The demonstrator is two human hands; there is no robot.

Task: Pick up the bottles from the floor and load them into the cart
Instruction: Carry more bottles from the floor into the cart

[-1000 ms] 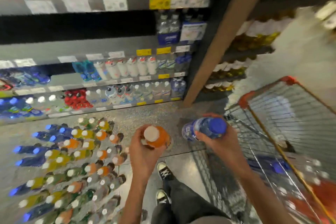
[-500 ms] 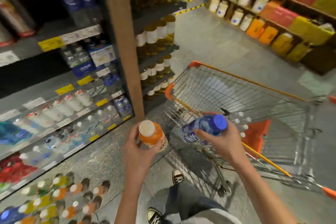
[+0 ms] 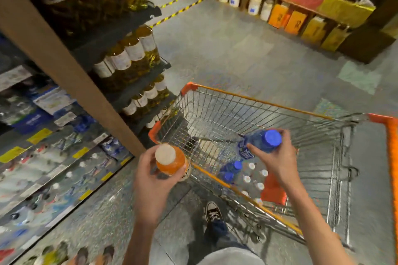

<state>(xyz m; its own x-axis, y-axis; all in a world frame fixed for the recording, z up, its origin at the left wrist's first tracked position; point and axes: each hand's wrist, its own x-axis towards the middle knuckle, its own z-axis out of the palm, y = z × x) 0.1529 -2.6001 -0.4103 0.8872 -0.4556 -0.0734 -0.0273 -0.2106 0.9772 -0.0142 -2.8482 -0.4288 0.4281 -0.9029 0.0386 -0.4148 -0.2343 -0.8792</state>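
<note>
Loading step: right hand (image 3: 277, 158) grips a blue bottle (image 3: 259, 142) over the cart (image 3: 258, 101); left hand (image 3: 154, 178) grips an orange bottle (image 3: 171, 161) just outside. Next, lower both in.

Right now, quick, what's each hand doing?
Left hand: grips the orange bottle.
Right hand: grips the blue bottle over the cart.

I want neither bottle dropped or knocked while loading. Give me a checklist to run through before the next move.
1. Left hand grips orange bottle: ok.
2. Right hand grips blue bottle: ok.
3. Blue bottle over the cart: ok.
4. Orange bottle over the cart: not ok, outside the near rim.
5. Free floor space in the cart beyond the loaded bottles: ok.
6. Caps tight: cannot tell.
</note>
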